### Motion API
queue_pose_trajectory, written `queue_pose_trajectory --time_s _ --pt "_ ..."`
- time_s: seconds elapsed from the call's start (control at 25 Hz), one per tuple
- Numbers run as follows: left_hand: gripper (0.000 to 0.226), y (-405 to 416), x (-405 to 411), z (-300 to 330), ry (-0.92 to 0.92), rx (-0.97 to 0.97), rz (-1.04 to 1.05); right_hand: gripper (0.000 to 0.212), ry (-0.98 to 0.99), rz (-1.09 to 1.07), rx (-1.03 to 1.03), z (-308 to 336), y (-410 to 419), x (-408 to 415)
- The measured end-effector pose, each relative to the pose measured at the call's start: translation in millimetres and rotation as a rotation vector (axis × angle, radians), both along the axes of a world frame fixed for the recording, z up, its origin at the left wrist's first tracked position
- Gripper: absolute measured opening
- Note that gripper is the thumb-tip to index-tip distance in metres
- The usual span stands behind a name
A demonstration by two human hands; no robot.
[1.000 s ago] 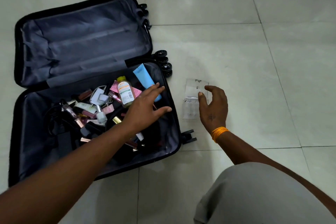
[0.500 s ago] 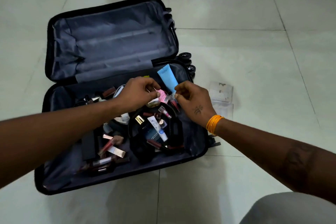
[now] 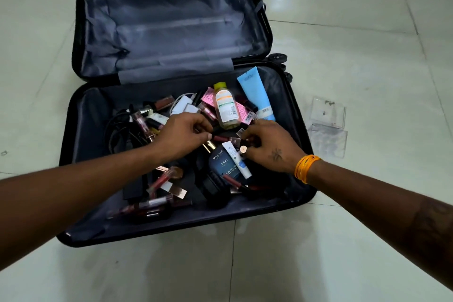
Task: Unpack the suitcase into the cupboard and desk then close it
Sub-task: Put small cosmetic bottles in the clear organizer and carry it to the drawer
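Observation:
A black suitcase (image 3: pixel 73 130) lies open on the floor, its grey-lined lid (image 3: pixel 171 27) flat at the back. The near half holds several cosmetics: a light blue tube (image 3: pixel 255 91), a yellow-capped bottle (image 3: pixel 225 108), pink boxes (image 3: pixel 244 111), a dark blue perfume box (image 3: pixel 224 164), lip gloss tubes (image 3: pixel 164 179), a white charger (image 3: pixel 182 104) and black cables (image 3: pixel 120 130). My left hand (image 3: pixel 181 136) hovers over the pile's middle, fingertips pinching a dark red lip tube (image 3: pixel 220 138). My right hand (image 3: pixel 269 147) grips a small lipstick with a round rose-gold end (image 3: pixel 243 148).
Two clear plastic cases (image 3: pixel 328 115) lie on the pale tiled floor just right of the suitcase. The suitcase wheels (image 3: pixel 278 57) stick out at its right hinge corner. Bare tiles surround the suitcase on every side.
Both hands have shifted from the pink box near the bottle toward the middle of the pile. One second ago my right hand was on the plastic cases on the floor.

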State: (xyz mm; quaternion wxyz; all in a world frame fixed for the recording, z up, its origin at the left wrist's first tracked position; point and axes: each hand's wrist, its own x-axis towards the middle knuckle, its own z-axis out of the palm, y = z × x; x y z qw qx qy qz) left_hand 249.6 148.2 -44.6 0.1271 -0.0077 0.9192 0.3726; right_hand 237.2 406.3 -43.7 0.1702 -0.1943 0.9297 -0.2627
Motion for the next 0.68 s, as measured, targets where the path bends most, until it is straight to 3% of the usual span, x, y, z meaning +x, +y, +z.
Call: queue_pose_trajectory --time_s 0.08,0.2,0.28,0.44,0.68 --pt "0.015 9.4 -5.9 -1.3 0.048 -0.021 -0.017 0.033 0.016 -0.131 -0.031 -1.2 -0.9 -2.5" --pt "0.015 28.4 -14.8 -1.2 0.052 0.011 -0.064 0.029 0.079 -0.07 0.173 -3.1 -7.0 -10.0" --pt "0.014 36.0 -19.1 -3.3 0.06 0.011 -0.086 0.036 0.158 -0.023 0.329 -4.8 -16.7 -14.0" --pt "0.014 38.0 -21.9 -3.5 0.066 0.018 -0.044 0.036 0.297 -0.027 0.455 -10.0 -35.7 -16.3" --pt "0.011 14.2 -7.1 12.4 0.085 0.059 -0.08 0.033 0.086 -0.131 0.223 3.5 -27.6 -18.9"
